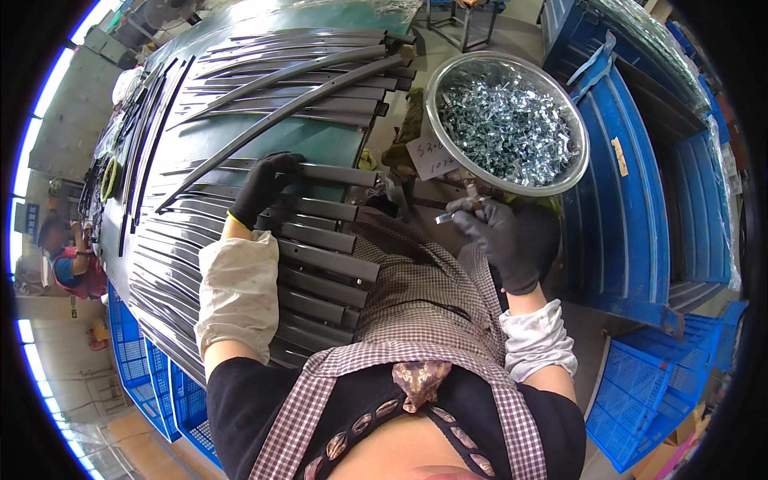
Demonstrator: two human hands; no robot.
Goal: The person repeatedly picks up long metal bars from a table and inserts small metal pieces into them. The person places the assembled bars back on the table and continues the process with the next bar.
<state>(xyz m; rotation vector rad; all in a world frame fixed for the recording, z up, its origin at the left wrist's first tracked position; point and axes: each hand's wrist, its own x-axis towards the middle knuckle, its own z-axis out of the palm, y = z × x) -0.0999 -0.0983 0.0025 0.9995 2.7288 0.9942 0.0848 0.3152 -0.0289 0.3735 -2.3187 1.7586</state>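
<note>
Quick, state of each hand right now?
Left hand: closed on a dark strip.
Right hand: closed, holding a small shiny metal piece.

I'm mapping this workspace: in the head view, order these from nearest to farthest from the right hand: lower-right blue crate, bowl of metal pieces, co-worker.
1. Bowl of metal pieces, just above the right hand in the picture.
2. Blue crate, at lower right.
3. Co-worker, at far left.

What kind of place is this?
Probably a factory workshop: long dark strips are laid across a green worktable, a round bowl holds many small shiny metal pieces, and blue plastic crates stand nearby.
</note>
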